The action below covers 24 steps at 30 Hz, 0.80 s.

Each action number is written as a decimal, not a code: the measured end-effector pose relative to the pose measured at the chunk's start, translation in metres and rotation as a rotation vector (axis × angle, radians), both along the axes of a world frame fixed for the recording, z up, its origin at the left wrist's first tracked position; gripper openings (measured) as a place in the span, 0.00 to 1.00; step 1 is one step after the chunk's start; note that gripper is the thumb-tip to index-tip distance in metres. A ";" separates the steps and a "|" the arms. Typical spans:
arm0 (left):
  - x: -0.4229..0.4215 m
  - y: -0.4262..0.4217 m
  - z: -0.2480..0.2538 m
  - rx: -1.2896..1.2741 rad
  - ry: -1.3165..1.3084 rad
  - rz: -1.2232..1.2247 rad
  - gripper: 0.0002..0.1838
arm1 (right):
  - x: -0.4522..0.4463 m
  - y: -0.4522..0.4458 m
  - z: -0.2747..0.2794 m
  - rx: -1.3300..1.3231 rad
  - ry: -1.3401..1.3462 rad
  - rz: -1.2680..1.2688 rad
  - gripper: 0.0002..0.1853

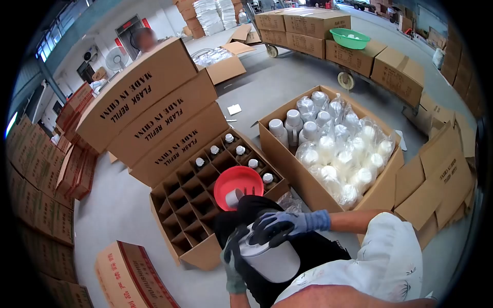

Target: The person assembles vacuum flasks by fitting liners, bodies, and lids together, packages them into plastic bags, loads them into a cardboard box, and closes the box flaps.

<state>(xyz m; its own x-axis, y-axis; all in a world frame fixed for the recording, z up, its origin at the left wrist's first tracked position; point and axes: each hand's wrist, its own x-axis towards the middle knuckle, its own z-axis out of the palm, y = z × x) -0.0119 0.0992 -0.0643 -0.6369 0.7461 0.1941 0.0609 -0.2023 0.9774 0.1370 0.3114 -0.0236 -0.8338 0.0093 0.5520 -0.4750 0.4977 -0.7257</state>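
A white flask (275,263) lies tilted across my lap, on black trousers. My left hand (233,259), in a dark-palmed work glove, is wrapped round its left side near the top. My right hand (277,227), in a blue and black glove, closes over the upper end and partly hides it. Just beyond, a red bowl (251,179) with a white cup (233,198) in it rests on a divided carton (205,254). Several white-capped flasks (200,162) stand in that carton's compartments.
Right of it, an open carton (280,161) holds several white flasks, many bagged in clear plastic. A loaded cart (345,80) with a green basin (350,38) stands behind. Stacked cartons (38,179) line the left. Another person (145,41) is behind the raised flaps.
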 end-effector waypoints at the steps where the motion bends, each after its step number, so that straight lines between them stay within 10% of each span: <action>1: -0.004 0.002 0.000 0.034 -0.004 -0.008 0.18 | 0.001 0.017 -0.009 0.014 -0.040 -0.085 0.13; 4: -0.026 -0.024 -0.011 0.073 0.144 0.190 0.15 | 0.012 0.054 -0.036 0.036 -0.198 -0.332 0.14; 8: -0.014 -0.006 -0.008 -0.071 0.098 -0.012 0.17 | -0.004 0.009 0.002 -0.102 -0.105 0.035 0.15; 11: -0.034 -0.036 0.015 0.074 -0.203 0.051 0.18 | 0.004 0.065 -0.029 -0.088 -0.567 -0.289 0.22; 17: -0.017 0.018 0.054 -0.207 0.432 -0.346 0.50 | -0.035 -0.001 0.012 0.072 0.057 -0.123 0.29; 24: -0.033 0.037 0.042 -0.186 0.372 -0.153 0.50 | -0.090 -0.012 0.037 -0.277 -0.001 -0.290 0.37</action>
